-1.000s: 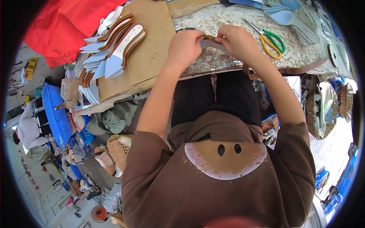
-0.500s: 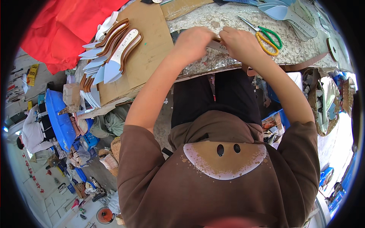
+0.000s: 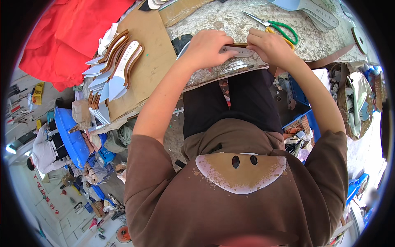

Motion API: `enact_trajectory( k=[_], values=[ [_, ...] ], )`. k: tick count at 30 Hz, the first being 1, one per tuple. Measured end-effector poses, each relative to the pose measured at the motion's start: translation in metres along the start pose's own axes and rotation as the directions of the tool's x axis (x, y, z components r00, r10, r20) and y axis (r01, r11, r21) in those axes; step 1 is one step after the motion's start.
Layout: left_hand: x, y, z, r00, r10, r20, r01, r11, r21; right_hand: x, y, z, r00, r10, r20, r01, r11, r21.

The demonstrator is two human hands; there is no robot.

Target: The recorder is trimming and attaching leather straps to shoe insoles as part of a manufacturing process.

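Over the worktable's near edge, both my hands hold a pale insole (image 3: pixel 243 52) with a brown strip along its far edge. My left hand (image 3: pixel 207 48) grips its left part, thumb laid along the upper face. The fingers of my right hand (image 3: pixel 268 46) are bent together and pinch the right end and its edge strip. A dark piece and the insole's pale blue end show beside the left hand, partly hidden by it. Scissors (image 3: pixel 284 32) with green and yellow handles lie just beyond my right hand. A brown strap (image 3: pixel 333 57) runs along the table to its right.
At the left, several brown-edged insoles (image 3: pixel 119 68) are stacked on cardboard (image 3: pixel 154 53). Red cloth (image 3: pixel 66 41) lies beyond them. More pale insoles (image 3: pixel 314 14) sit at the far right, near a round reel (image 3: pixel 359 40). Below the table stands a blue tub (image 3: pixel 72 136); another person (image 3: pixel 45 150) is at far left.
My left hand has drawn a little apart from the right, so more of the insole shows between them. The whole view has shifted slightly, moving the scissors and table leftward.
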State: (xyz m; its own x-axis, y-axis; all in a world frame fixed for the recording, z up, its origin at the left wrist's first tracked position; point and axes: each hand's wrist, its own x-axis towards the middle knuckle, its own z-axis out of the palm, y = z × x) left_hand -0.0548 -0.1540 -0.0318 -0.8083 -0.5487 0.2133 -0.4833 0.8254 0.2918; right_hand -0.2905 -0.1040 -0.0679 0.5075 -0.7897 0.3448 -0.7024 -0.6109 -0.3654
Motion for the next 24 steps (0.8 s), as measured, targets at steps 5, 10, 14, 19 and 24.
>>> enact_trajectory(
  k=[5,10,14,19,24],
  values=[
    [0.024,0.012,0.016,0.880,-0.048,0.472,-0.046,0.981,0.187,-0.003,0.003,-0.019,0.908,0.324,0.265,-0.361,0.927,0.104],
    [-0.035,0.050,-0.047,0.974,0.044,0.224,-0.030,0.998,-0.064,-0.009,-0.057,-0.061,0.814,0.409,0.412,-0.580,0.608,0.543],
    [-0.082,0.061,-0.074,0.998,-0.060,0.011,0.061,0.967,-0.248,-0.013,-0.066,-0.049,0.886,0.334,0.322,-0.453,0.471,0.757],
    [-0.144,0.064,-0.084,0.901,-0.378,-0.214,0.220,0.822,-0.526,0.007,-0.124,-0.030,0.888,0.420,0.185,-0.307,0.244,0.920],
    [-0.164,0.081,-0.077,0.560,-0.700,-0.443,0.055,0.565,-0.823,0.051,-0.194,0.001,0.900,0.308,-0.308,0.093,0.554,0.828]
  ],
)
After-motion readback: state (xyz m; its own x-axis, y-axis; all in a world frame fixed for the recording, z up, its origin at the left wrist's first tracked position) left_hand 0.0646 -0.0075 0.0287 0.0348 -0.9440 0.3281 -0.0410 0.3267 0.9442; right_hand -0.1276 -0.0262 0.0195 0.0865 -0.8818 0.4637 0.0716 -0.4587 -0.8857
